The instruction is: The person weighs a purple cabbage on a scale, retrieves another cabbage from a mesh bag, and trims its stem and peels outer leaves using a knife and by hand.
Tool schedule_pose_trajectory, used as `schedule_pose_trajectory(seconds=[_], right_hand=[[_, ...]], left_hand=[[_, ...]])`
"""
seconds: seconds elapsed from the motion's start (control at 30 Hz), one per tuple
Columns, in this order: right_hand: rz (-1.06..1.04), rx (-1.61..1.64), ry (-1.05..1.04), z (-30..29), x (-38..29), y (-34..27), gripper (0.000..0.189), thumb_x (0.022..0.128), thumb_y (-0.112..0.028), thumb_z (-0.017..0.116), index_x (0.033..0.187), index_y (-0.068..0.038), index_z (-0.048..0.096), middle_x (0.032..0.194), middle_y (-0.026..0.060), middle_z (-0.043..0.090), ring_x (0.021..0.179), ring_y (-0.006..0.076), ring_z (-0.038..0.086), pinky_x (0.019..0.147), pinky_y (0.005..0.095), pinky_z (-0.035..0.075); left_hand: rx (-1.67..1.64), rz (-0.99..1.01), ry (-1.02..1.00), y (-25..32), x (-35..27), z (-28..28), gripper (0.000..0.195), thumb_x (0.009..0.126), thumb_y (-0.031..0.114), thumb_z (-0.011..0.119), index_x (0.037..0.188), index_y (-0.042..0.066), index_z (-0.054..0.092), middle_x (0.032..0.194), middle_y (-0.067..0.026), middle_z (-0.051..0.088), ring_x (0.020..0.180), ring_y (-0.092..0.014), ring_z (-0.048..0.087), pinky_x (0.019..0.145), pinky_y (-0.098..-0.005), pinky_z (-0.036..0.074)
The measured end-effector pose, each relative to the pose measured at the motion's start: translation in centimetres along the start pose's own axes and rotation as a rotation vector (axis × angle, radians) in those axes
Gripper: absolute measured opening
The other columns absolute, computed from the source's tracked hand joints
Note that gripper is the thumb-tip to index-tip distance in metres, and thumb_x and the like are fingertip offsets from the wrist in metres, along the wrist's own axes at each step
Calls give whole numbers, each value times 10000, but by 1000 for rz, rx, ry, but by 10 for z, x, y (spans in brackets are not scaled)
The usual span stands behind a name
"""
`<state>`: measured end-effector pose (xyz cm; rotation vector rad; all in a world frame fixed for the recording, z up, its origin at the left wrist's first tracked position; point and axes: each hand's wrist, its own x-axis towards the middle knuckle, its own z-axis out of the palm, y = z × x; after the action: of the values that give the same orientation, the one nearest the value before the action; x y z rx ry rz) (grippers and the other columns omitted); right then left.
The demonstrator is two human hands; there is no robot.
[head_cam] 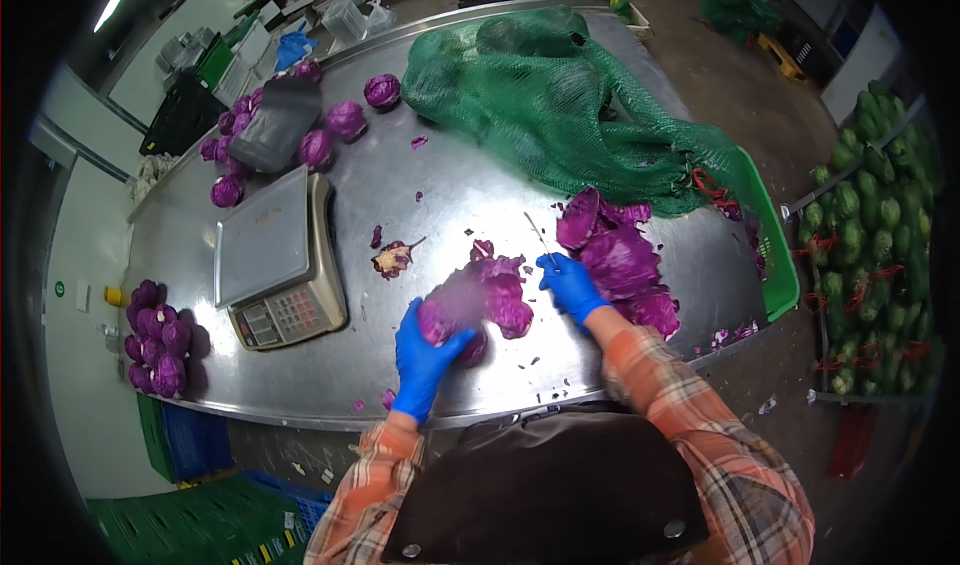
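Note:
My left hand (424,355), in a blue glove, holds a red cabbage (448,308) from its near left side, with loose leaves (508,304) at its right. In my right hand (571,286), also gloved in blue, is a thin knife (538,233), its blade pointing away from me. A heap of purple outer leaves (619,261) lies just beyond and to the right of that hand. A cut piece of cabbage stump (393,259) rests left of the held cabbage. A smaller purple piece (472,347) shows partly behind my left thumb. Glare blurs part of the held cabbage.
A digital scale (289,265) stands on the steel table (375,377), left of my hands. Red cabbages are piled at the near left (159,340) and far left (315,148). A green mesh sack (525,107) fills the far side; a green crate (784,265) adjoins the right edge.

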<state>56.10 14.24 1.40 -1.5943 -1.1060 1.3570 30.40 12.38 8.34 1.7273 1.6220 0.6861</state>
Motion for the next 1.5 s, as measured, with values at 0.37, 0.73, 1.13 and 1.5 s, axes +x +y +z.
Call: schedule_pose_trajectory(seconds=[0.37,0.73,1.13,1.5], right_hand=[[-66,-229,-544,97,-45,-53,812,746,-432,693,1383,-118,299,1334,172,424,1210,266,442,998,338,349],[-321,-584,-410,123,-61,-78,636,717,-407,689,1227,-106,457,1041,194,584,910,347,603,778,386,485],[-94,-437,-336,82,-66,-49,702,726,-376,709,1277,-74,395,994,162,602,728,186,600,723,318,493],[164,9,-400,60,-48,-13,310,797,-159,600,1083,-50,551,820,52,583,578,88,531,517,234,454]], left_hand=[[-598,-60,-153,-72,-41,-44,990,597,194,830,1372,47,232,1310,-151,383,1183,-251,425,988,-367,375],[150,219,130,-39,-56,-7,1073,519,359,834,1360,52,242,1370,-233,304,1263,-449,273,984,-503,317],[363,289,-16,-15,-58,14,1066,533,384,812,1369,55,237,1427,-209,219,1317,-409,188,944,-515,273],[174,487,-201,-28,-50,-21,1006,535,283,814,1353,58,273,1393,-199,290,1299,-435,227,1075,-493,184]])
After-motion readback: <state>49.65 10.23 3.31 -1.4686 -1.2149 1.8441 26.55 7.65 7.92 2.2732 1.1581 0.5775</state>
